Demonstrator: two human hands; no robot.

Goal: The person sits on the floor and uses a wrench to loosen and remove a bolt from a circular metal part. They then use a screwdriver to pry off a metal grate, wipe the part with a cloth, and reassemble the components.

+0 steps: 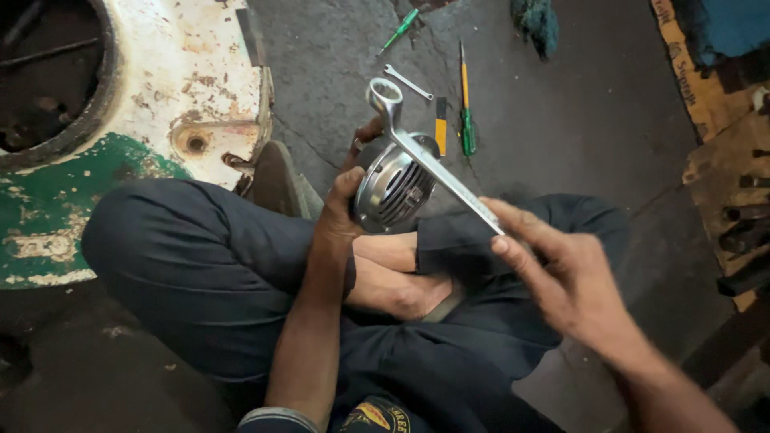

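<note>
Seated cross-legged on the workshop floor, my left hand clamps the round ribbed metal horn over my lap while my right hand pinches a ring spanner reaching toward eleven o'clock, mid-turn on its centre fastener; next comes steady leverage.

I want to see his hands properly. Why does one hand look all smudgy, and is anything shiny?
Head view: the right hand is motion-blurred; the left hand is sharper, gripping the round metal part, whose ribs catch glare; the wrench gleams too; lower corners sit in dim shadow.
</note>
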